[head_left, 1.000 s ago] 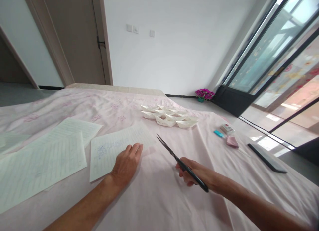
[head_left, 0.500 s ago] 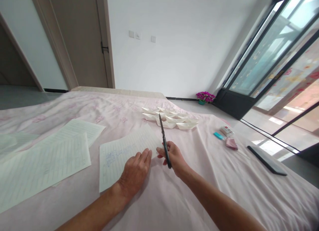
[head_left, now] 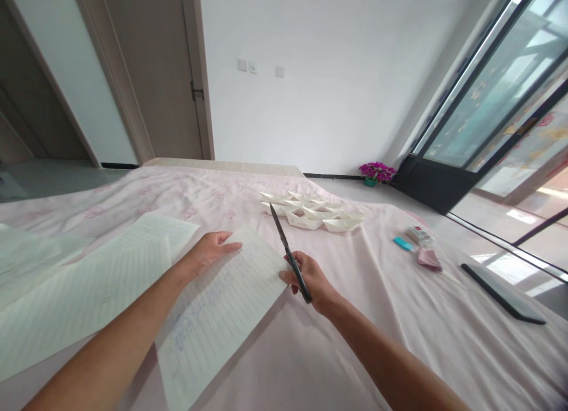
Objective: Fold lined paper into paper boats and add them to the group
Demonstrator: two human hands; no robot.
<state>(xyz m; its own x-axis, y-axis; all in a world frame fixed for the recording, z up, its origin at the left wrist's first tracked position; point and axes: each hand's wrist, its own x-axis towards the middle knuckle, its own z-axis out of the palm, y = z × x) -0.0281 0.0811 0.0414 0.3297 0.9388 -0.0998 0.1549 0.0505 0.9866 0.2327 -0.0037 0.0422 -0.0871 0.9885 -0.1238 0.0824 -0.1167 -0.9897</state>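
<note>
A lined sheet of paper [head_left: 231,298] with blue handwriting lies turned at an angle in front of me, its near part lifted off the cloth. My left hand [head_left: 212,251] pinches its far left edge, thumb on top and some fingers hidden. My right hand [head_left: 310,278] holds black scissors [head_left: 288,251], blades together and pointing away to the upper left. The thumb and fingers of that same hand grip the sheet's right corner. Beyond the scissors' tip stand several folded paper boats [head_left: 315,213] in rows.
More lined sheets [head_left: 102,281] overlap on the left of the pink bed sheet [head_left: 355,352]. To the right lie a blue object [head_left: 403,243], a small white pack [head_left: 419,235], a pink item [head_left: 428,258] and a dark flat tablet-like thing [head_left: 501,294].
The paper has rotated, its near end swinging toward me. My left hand has moved from its near edge to its far left edge. The scissors tilt more to the left.
</note>
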